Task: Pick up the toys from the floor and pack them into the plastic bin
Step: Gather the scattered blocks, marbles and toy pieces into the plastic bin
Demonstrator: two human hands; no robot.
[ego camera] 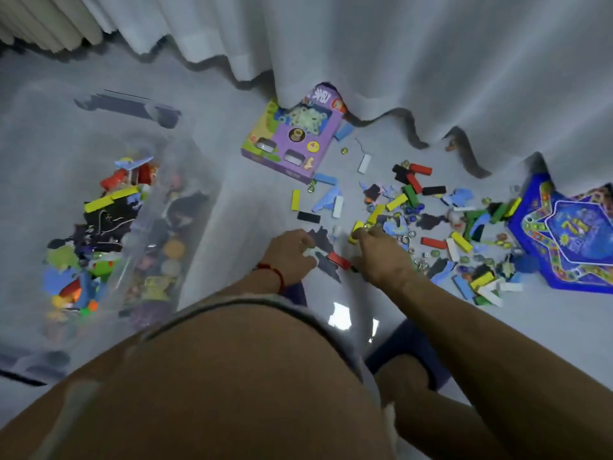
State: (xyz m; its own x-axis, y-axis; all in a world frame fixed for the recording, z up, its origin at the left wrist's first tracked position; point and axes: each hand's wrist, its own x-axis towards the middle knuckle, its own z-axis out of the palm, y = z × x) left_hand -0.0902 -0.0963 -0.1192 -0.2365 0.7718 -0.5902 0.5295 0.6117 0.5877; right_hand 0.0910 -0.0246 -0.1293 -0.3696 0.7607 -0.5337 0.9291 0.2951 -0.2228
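Red block: on floor between both hands, long axis running ten to four o'clock. Left hand curled on a pale piece (identity unclear); right hand nearer, pinching yellow block. Plastic bin at nine o'clock.

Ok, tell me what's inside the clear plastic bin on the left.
The plastic bin holds a jumble of toys: a yellow block, red pieces, dark and blue foam shapes, green bits. Its cloudy wall blurs more items, and whatever lies beneath the pile is covered.

Purple box, blue star board — red/yellow/green/blk blocks.
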